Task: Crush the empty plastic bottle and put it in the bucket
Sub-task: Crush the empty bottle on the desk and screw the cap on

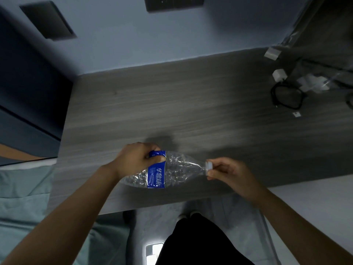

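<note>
A clear plastic bottle with a blue label lies on its side above the front edge of the grey wooden table, its body crumpled. My left hand grips the bottle's body at the label, fingers wrapped over the top. My right hand pinches the white cap at the bottle's right end. No bucket is in view.
Black-framed glasses, a white charger plug and clear plastic wrapping lie at the table's far right. A teal bed cover is on the left. Wall sockets sit above the table. My legs and the floor show below.
</note>
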Demonstrator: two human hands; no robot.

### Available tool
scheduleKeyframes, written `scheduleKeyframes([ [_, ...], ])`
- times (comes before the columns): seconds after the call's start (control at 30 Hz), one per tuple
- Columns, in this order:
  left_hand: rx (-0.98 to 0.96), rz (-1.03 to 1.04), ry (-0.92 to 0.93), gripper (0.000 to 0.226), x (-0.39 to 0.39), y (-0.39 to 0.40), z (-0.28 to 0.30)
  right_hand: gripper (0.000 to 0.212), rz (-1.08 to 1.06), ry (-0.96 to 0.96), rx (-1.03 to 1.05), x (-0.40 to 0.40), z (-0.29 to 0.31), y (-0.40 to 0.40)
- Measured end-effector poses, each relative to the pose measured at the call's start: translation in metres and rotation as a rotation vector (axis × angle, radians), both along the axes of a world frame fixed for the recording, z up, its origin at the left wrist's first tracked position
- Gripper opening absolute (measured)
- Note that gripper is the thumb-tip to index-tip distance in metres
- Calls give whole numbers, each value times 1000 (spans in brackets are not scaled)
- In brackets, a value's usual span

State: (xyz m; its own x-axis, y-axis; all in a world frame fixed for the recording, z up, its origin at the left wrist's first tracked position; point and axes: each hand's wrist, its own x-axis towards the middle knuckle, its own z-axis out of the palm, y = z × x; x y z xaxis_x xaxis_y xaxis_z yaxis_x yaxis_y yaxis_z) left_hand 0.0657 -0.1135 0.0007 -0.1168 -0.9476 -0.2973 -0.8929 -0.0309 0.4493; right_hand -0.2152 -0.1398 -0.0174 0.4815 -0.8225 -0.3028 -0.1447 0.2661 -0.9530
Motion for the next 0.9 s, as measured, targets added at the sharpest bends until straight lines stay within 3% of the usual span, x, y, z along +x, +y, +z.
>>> scheduleKeyframes([
  [0.2,83,-8,29,22,3,-3,2,32,41,60,-119,2,-5,1],
  [0.33,162,55,92,21,1,-1,-1,42,93,59,-213,3,1,-5],
  [0.43,143,92,108,21,0,0,-3,48,44,27,-158,3,0,-8],
  [0.53,118,72,82,23,-1,-2,-1,36,-50,-3,-65,3,-5,-8],
  [0.9,82,61,26,27,-2,0,1,40,-33,52,-87,2,-3,-8],
])
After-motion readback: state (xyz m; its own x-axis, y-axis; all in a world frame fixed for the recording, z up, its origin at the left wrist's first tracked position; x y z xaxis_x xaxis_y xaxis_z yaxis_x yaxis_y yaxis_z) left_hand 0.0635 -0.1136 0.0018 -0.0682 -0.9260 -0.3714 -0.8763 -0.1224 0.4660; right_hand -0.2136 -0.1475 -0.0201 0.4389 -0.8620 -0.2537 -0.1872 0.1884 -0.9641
